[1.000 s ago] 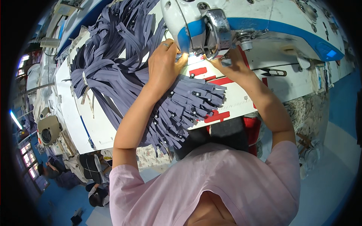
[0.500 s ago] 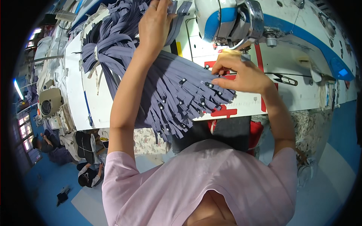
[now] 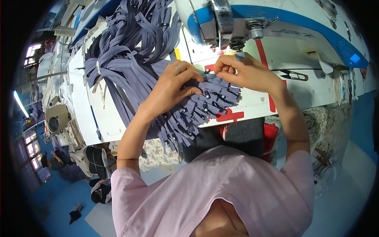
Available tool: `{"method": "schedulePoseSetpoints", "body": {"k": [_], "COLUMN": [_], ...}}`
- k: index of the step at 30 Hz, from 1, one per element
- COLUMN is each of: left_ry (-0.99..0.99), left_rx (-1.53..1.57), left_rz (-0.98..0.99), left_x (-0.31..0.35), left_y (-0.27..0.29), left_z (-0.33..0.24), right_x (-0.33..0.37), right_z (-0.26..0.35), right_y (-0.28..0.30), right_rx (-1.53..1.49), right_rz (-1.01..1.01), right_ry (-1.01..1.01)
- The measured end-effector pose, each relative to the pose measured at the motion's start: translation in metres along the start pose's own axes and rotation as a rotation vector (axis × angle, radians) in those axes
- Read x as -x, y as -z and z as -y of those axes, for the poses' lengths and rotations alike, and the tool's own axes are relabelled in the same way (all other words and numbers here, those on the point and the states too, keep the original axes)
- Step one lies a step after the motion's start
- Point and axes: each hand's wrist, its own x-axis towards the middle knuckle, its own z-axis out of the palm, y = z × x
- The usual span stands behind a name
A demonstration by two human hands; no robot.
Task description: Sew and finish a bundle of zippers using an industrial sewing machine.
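Note:
A large bundle of grey-purple zippers (image 3: 130,71) with black sliders fans across the sewing machine table, its cut ends toward me. Over the fanned part lies my left hand (image 3: 173,85), a ring on one finger. Its fingers bend down onto a zipper near the top edge of the fan, the thumb a little apart from the forefinger. Beside the needle area, my right hand (image 3: 244,73) pinches the end of that zipper between thumb and curled fingers. The fingertips partly hide the zipper end.
The white and blue sewing machine (image 3: 237,23) stands just beyond my right hand. Black thread snips (image 3: 294,75) lie to the right. Red tape (image 3: 231,115) marks the white table (image 3: 85,122). A blue pen (image 3: 96,122) lies at left; other people sit at lower left.
My left hand has come down from the top of the bundle to the fanned zippers, close to my right hand. The right hand has shifted slightly left and closed its fingers. The view has shifted.

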Motion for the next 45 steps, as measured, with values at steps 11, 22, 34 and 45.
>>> {"method": "schedulePoseSetpoints", "body": {"k": [11,22,34,45], "left_ry": [0.265,0.172,0.118,0.279], "left_rx": [0.024,-0.033,-0.425,-0.16], "left_rz": [-0.051,-0.166,-0.189,-0.235], "left_x": [-0.058,-0.056,-0.049,-0.054], "left_y": [0.003,-0.012,-0.043,-0.04], "left_z": [0.018,0.037,0.009,0.009], "right_x": [0.003,-0.008,-0.017,-0.015], "right_z": [-0.014,-0.027,-0.04,-0.026], "right_y": [0.008,-0.008,-0.022,-0.02], "right_rx": [-0.109,-0.149,0.524,0.18], "right_rz": [-0.245,-0.489,-0.56,-0.609], "right_ry": [-0.165,0.029,0.201,0.14]}}
